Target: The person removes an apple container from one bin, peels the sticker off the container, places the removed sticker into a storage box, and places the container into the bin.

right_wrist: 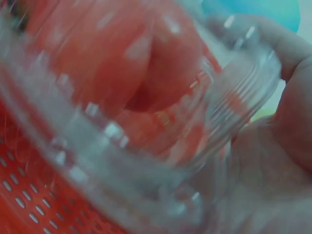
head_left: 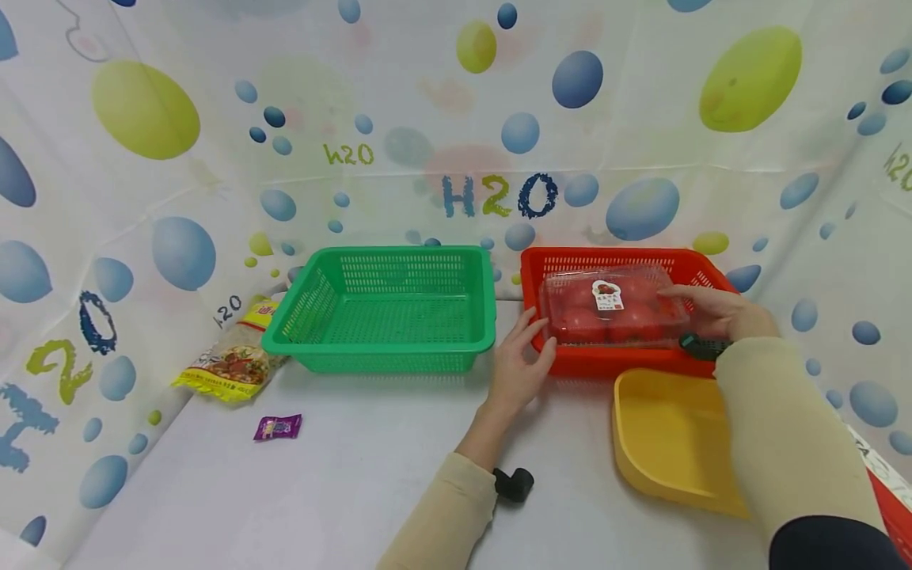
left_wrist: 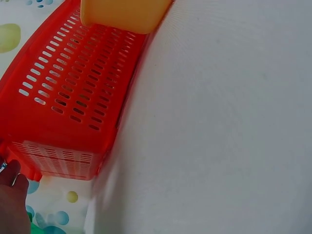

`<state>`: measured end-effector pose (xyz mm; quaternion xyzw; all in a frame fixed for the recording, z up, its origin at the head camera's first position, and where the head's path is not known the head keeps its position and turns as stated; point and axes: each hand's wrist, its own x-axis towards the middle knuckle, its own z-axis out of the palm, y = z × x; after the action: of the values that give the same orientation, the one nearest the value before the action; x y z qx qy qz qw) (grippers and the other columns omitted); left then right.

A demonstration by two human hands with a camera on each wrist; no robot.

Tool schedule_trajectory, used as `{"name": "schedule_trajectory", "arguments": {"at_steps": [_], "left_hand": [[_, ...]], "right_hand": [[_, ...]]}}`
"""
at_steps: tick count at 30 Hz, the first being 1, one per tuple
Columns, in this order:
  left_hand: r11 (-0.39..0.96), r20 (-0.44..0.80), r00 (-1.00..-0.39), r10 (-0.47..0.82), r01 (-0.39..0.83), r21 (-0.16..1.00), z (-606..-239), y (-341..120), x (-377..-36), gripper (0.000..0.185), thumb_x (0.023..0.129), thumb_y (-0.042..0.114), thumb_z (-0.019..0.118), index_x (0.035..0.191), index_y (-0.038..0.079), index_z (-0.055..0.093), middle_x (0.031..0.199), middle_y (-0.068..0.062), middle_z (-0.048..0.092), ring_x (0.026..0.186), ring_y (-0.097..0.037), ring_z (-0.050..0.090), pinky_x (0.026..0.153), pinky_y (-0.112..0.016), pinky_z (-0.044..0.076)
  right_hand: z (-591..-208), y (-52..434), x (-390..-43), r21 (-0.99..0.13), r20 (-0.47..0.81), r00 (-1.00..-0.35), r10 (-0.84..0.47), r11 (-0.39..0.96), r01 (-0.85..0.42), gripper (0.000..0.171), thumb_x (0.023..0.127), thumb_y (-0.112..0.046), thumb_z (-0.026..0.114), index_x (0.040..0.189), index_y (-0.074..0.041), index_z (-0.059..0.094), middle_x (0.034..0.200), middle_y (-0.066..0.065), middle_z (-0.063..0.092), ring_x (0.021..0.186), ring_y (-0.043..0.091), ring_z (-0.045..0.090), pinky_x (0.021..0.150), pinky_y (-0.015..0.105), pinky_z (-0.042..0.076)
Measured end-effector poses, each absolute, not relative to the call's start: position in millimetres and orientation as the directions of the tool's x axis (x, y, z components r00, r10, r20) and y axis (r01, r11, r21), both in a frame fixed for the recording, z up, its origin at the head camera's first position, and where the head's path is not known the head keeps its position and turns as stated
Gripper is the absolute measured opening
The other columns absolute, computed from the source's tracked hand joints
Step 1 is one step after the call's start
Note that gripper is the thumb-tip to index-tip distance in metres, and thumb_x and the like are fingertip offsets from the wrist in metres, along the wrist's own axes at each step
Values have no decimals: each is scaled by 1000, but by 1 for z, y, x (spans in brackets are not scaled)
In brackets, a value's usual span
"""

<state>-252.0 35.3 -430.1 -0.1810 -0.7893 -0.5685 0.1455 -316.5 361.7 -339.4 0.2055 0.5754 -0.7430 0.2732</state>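
A clear plastic box of tomatoes (head_left: 616, 309) with a white label lies tilted in the red basket (head_left: 598, 362), at the level of its rim. My right hand (head_left: 723, 313) grips the box's right end; in the right wrist view, the thumb and palm (right_wrist: 273, 161) are around the clear plastic, and the tomatoes (right_wrist: 117, 63) are blurred. My left hand (head_left: 516, 368) is at the basket's left end, its fingers spread beside the rim and the box's left edge. In the left wrist view only part of that hand (left_wrist: 13, 204) shows, so whether it touches the box is hidden.
Left of the red basket stands a green basket (head_left: 378, 360). A yellow bin (head_left: 670, 443) is in front of the red one, partly behind my right sleeve. At the left lie a yellow-and-clear food bag (head_left: 235, 360) and a small purple packet (head_left: 278, 427) on the white table (head_left: 321, 499).
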Motion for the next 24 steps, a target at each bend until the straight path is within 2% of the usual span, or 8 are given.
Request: {"name": "schedule_trajectory", "arguments": {"at_steps": [5,13,19,21,24], "left_hand": [[277,440,-890,120,456,846,-431,35,-252,47,95,20,68,140,9,61,156,-1,44,143,-19,38,98,-39,50],[265,442,-887,135,463,846,-432,35,-253,47,96,25,66,140,9,61,156,-3,44,143,-21,39,97,-43,51],[264,415,-894,167,446,855,-431,32,-254,42,98,25,64,139,13,63,155,0,44,140,-16,41,98,-33,50],[274,412,-894,175,446,852,-430,31,-254,42,98,25,64,139,15,63,155,1,44,139,-14,41,98,-30,49],[274,412,-893,180,448,851,-429,30,-255,44,98,25,65,141,17,61,155,2,43,139,-14,41,98,-28,49]], "right_hand": [[-336,362,-314,-746,-631,-761,-152,-151,649,67,94,-37,74,137,-33,23,133,-3,44,127,24,41,107,44,45],[-333,361,-312,-786,-607,-790,-84,-84,612,65,87,-39,80,129,-34,30,140,-2,38,130,26,36,104,44,47],[-331,362,-311,-828,-558,-828,-48,-32,560,60,87,-42,80,125,-34,34,136,-1,42,127,27,39,101,43,50],[-328,362,-310,-833,-550,-834,-48,-39,552,62,89,-45,77,130,-33,32,134,0,42,126,26,39,99,41,51],[-322,362,-308,-842,-527,-848,-65,-94,531,58,92,-45,72,132,-32,33,125,-1,51,119,24,46,96,39,53]]}}
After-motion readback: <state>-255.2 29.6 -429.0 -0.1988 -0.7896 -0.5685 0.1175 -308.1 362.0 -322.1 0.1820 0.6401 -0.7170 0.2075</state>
